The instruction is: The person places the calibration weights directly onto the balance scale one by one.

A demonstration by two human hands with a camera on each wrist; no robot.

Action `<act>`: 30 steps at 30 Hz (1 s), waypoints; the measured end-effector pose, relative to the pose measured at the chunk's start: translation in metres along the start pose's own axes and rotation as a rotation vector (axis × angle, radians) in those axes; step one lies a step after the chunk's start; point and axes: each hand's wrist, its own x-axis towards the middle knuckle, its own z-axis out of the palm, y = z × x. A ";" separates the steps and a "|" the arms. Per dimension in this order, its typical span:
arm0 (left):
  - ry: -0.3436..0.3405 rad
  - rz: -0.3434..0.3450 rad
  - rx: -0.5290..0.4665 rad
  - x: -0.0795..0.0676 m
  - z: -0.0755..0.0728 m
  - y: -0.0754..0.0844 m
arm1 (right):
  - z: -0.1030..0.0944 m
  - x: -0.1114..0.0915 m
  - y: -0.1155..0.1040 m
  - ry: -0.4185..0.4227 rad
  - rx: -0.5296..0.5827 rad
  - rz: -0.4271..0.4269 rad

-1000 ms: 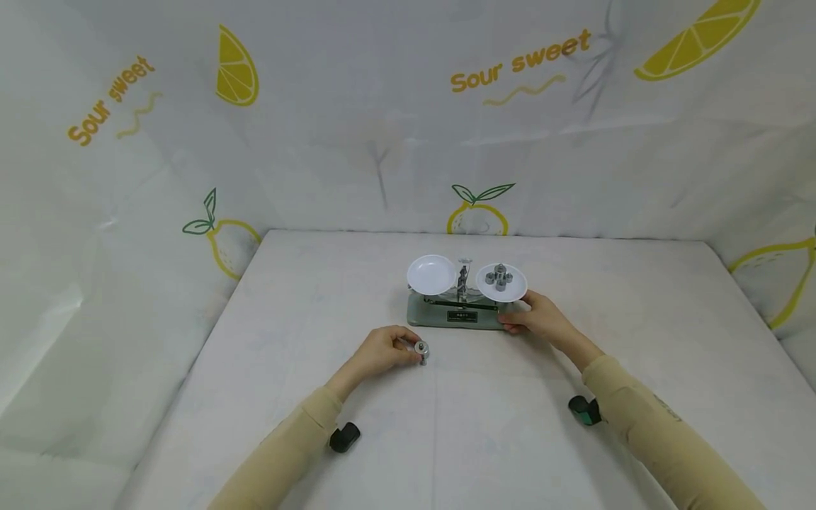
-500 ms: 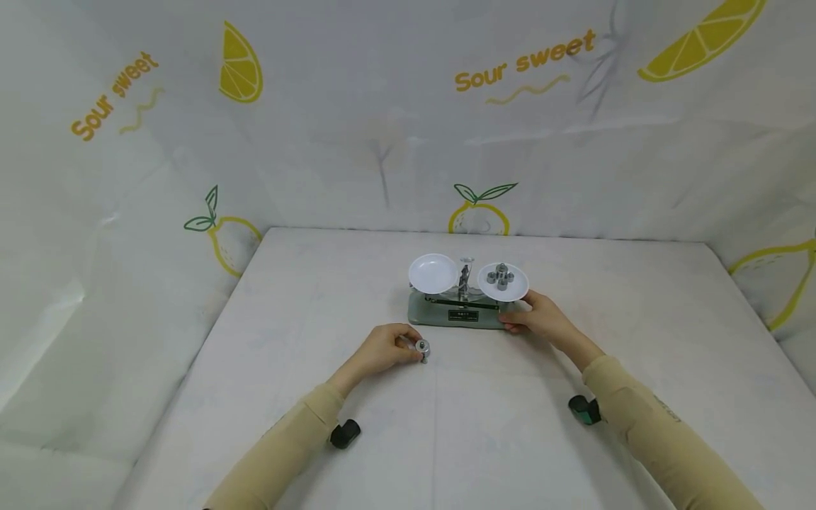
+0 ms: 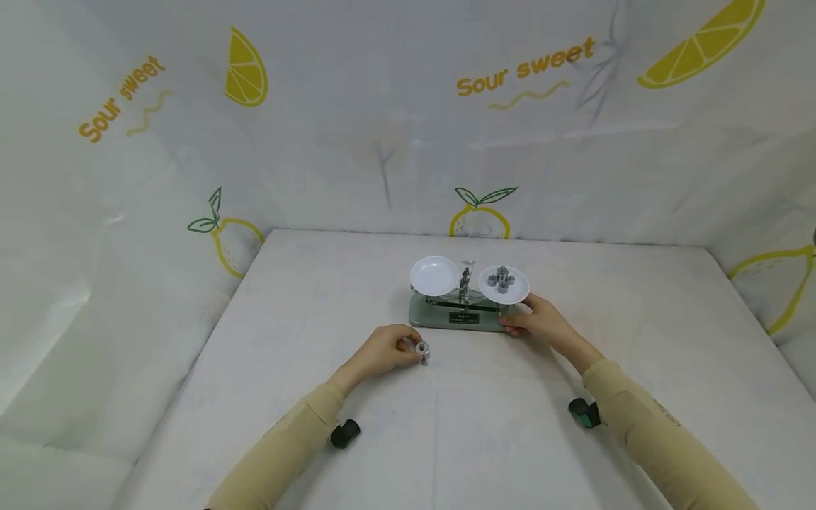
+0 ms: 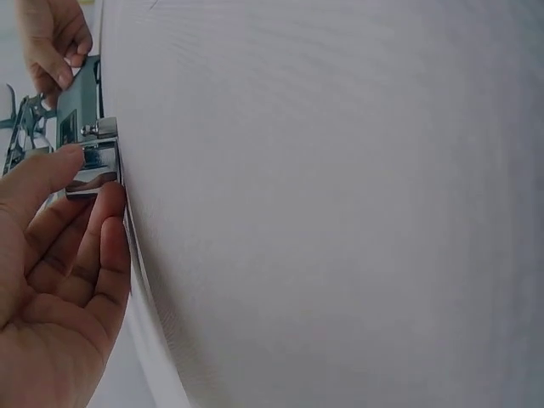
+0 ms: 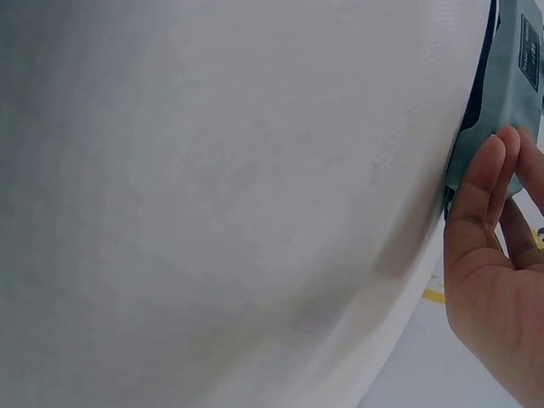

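Near the front left of a green-based balance scale (image 3: 427, 318), my left hand (image 3: 382, 347) pinches a shiny cylindrical metal weight (image 4: 100, 161) between thumb and finger, low over the table. Just beside it stands a smaller knobbed weight (image 4: 107, 127), best seen in the left wrist view. My right hand (image 3: 542, 322) holds the right end of the scale's base, its fingertips (image 5: 484, 161) on the green front corner. The scale's left pan (image 3: 435, 276) is bare. On its right pan (image 3: 519, 292) several metal weights (image 3: 502, 278) stand in a cluster.
The scale rests on a white-covered table (image 3: 497, 425). A white curtain (image 3: 350, 142) with lemon prints hangs behind the far edge and along the sides. Black wrist devices (image 3: 345, 433) show under both forearms.
The head view has shifted slightly. Both hands, the scale and the weights keep the same places relative to one another.
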 end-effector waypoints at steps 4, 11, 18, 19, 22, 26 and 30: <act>-0.010 0.051 0.047 -0.001 -0.002 -0.001 | 0.001 0.000 0.002 0.000 -0.010 0.000; -0.024 0.104 0.104 -0.002 -0.006 -0.001 | 0.000 0.000 0.004 -0.004 -0.013 0.003; 0.066 0.120 0.113 -0.004 -0.011 0.000 | 0.001 -0.001 0.003 0.002 -0.022 0.000; 0.093 0.127 0.105 -0.004 -0.012 0.000 | 0.001 -0.001 0.003 0.002 -0.023 -0.001; 0.170 0.149 0.079 -0.006 -0.014 0.001 | 0.002 -0.001 0.002 0.006 -0.030 -0.001; 0.260 0.189 0.064 -0.008 -0.015 0.002 | 0.001 -0.001 0.003 0.007 -0.035 0.001; 0.379 0.235 0.060 -0.009 -0.015 0.005 | 0.001 0.000 0.002 0.001 -0.033 -0.003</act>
